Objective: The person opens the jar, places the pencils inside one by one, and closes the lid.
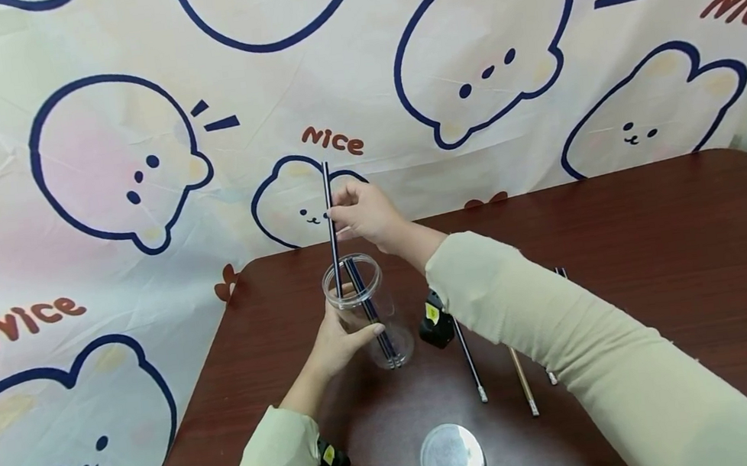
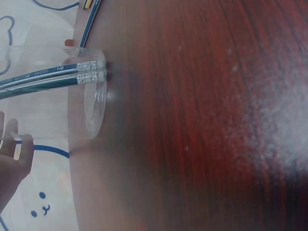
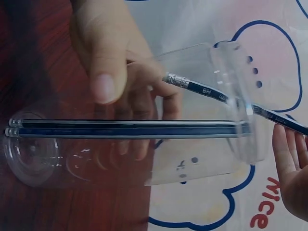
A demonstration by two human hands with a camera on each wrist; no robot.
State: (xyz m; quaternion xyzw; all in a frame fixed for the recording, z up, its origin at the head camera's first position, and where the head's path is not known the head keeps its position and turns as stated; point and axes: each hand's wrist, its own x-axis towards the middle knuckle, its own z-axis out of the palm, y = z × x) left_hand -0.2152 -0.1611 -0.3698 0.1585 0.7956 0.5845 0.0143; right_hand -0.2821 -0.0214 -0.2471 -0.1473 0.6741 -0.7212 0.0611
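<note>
My left hand (image 1: 340, 340) grips the side of a clear plastic jar (image 1: 379, 272), held tilted over the table. Two dark blue striped pencils (image 1: 372, 314) lean inside it; their silver ferrules and eraser ends rest by the jar's base in the left wrist view. Above the jar's mouth, my right hand (image 1: 367, 214) pinches another dark striped pencil (image 1: 333, 241) between thumb and fingers. That pencil stands nearly upright, and its eraser end (image 3: 175, 80) is inside the jar's upper part in the right wrist view, apart from the other two.
A round clear lid (image 1: 452, 461) lies near the table's front. Right of the jar, a dark pencil (image 1: 469, 360), a yellowish pencil (image 1: 523, 381) and another pencil (image 1: 552, 377) lie partly under my right sleeve. Behind the brown table (image 1: 657, 231) hangs a cartoon-printed cloth (image 1: 356, 81).
</note>
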